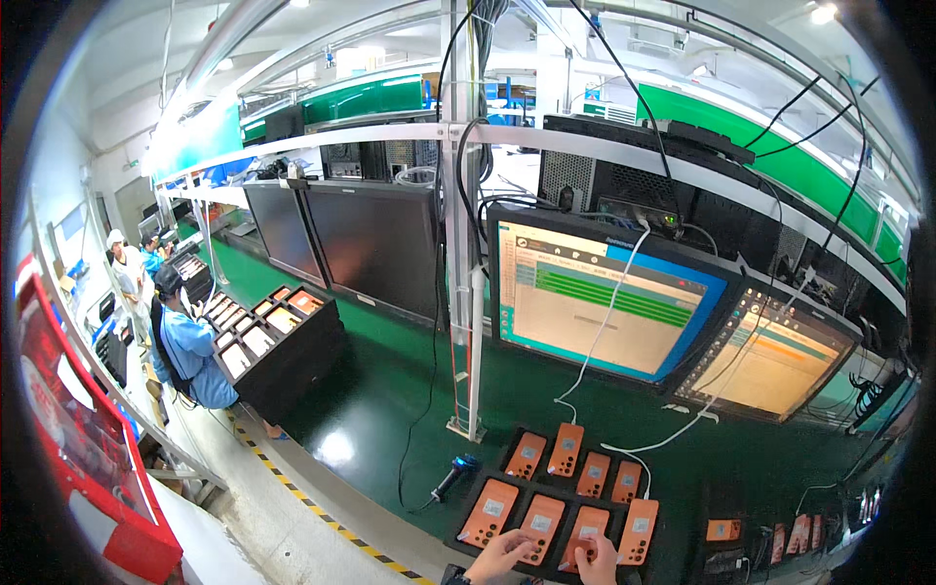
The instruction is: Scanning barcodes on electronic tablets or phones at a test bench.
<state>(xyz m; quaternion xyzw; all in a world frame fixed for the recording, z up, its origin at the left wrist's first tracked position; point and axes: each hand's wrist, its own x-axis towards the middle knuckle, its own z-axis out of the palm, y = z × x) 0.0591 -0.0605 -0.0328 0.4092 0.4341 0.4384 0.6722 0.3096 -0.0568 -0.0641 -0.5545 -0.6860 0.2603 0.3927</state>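
Orange phones lie back side up in a black tray (497,466) at the bottom centre, in two rows. My left hand (502,556) has its fingers stretched out at the lower left edge of one orange phone (542,517). Beside it, my right hand (597,564) has its fingers curled over the lower part of another orange phone (588,523); its grip is partly hidden. White cables run to the tall phone (565,450) in the far row and to the phone (639,531) at the near right.
A black handheld tool (452,480) lies left of the tray. Two lit monitors (595,302) stand behind; dark monitors (370,249) are further left, past a metal post (468,361). More phones (798,534) stand at the right. A person in blue (195,341) sits by stacked black trays (292,361).
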